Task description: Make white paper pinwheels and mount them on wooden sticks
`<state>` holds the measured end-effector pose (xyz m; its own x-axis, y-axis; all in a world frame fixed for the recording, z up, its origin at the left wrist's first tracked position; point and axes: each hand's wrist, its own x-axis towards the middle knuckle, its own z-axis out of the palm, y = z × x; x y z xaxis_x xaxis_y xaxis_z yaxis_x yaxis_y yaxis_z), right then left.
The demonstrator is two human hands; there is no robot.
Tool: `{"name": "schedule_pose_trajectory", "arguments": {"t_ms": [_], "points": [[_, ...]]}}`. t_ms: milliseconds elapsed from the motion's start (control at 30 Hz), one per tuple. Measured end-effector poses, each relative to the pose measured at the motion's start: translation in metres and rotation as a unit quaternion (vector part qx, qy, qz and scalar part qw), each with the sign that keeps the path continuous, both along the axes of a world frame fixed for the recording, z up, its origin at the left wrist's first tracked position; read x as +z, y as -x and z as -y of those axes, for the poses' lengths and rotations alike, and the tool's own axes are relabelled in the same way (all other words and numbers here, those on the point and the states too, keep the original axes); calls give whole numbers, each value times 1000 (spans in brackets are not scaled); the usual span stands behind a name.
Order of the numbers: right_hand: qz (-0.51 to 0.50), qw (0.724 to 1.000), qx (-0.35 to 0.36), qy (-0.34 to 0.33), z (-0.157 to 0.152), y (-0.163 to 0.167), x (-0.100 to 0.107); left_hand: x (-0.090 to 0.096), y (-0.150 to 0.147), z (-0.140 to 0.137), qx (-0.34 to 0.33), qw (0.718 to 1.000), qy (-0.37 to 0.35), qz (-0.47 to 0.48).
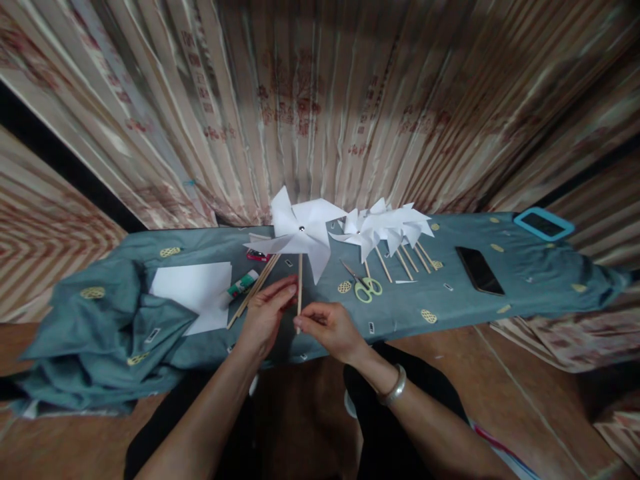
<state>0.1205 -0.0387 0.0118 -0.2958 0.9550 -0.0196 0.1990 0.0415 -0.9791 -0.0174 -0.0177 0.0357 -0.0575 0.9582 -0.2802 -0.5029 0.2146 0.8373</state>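
A table draped in a teal cloth is being used as the work surface, spreading out beyond and to both sides of the grip. A white paper pinwheel is being held upright above the grip on its wooden stick, the stick being pinched at its lower end. The left hand is being closed around the stick from the left, fingers curled and fingertips pressed against the wood. The right hand is being closed on the stick's bottom tip from the right, thumb and forefinger pinched together. To the left of the grip, white paper sheets are lying flat, with a glue stick and a bundle of spare sticks just beside the left hand. To the upper right of the grip, a cluster of finished pinwheels is lying on the cloth, with green-handled scissors near it. Farther right, a black phone is lying flat.
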Motion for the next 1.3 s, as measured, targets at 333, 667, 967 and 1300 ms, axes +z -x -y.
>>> {"name": "schedule_pose_trajectory", "arguments": {"t_ms": [333,667,967,1300], "points": [[2,1000,17,-9,-1,1,3,3,0,2,8,999,30,-34],[-108,990,-74,47,-17,-16,15,-1,2,2,2,998,23,-63],[-227,943,-232,74,-36,-34,32,-14,-5,3,-22,994,17,-104],[-235,946,-202,98,-34,-25,31,-17,-9,3,-21,994,11,-105]]}}
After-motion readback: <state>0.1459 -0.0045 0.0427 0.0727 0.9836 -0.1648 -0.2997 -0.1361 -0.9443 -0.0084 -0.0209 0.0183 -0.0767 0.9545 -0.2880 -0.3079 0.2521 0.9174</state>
